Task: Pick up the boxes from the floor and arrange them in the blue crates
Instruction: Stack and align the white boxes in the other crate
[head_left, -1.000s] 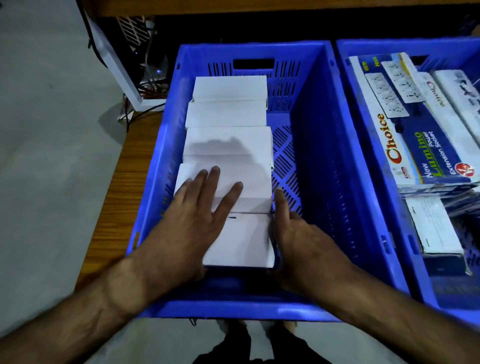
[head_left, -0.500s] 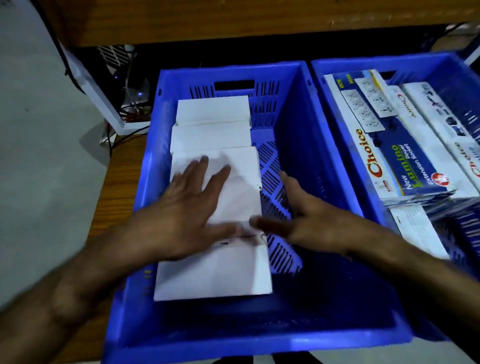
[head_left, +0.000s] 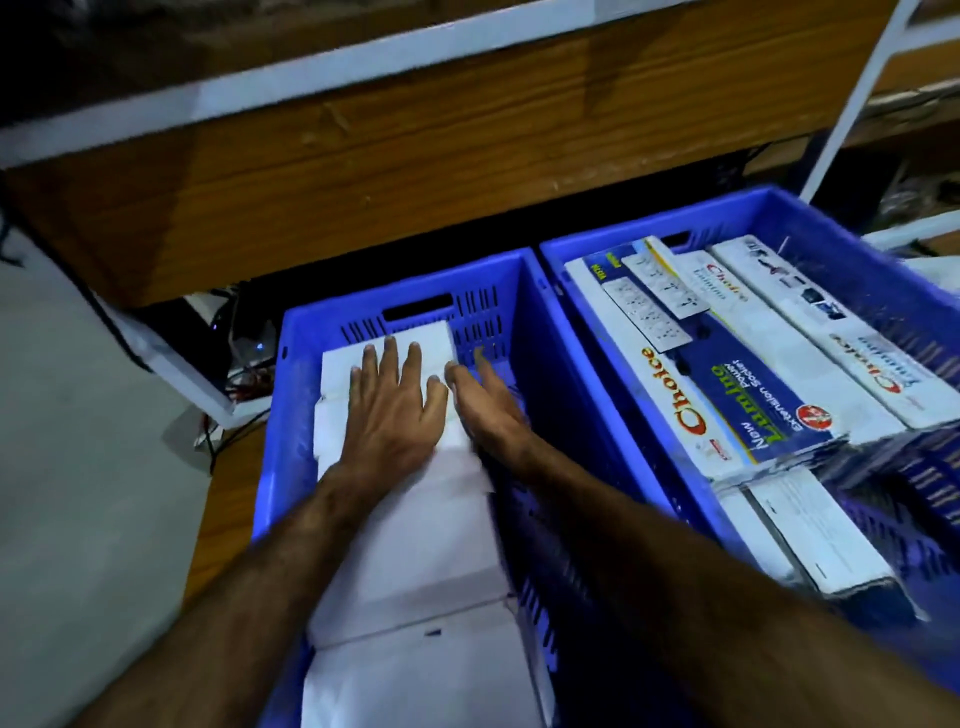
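Observation:
A row of several plain white boxes (head_left: 415, 561) lies along the left side of the left blue crate (head_left: 291, 353). My left hand (head_left: 392, 405) presses flat, fingers spread, on the boxes at the far end of the row. My right hand (head_left: 485, 402) lies beside it with straight fingers, against the right edge of those far boxes. The right blue crate (head_left: 737, 208) holds printed "Choice" extension-socket boxes (head_left: 727, 374) stacked to its rim.
Both crates sit on a low wooden board (head_left: 218, 509) over a grey floor (head_left: 78, 493). A wooden shelf front (head_left: 363, 156) runs across above them. Cables and a white frame (head_left: 171, 364) lie at the left. The left crate's right half shows bare mesh.
Both hands have slid forward along the row, from the near boxes to the far ones. The view has tilted up and closer to the crates.

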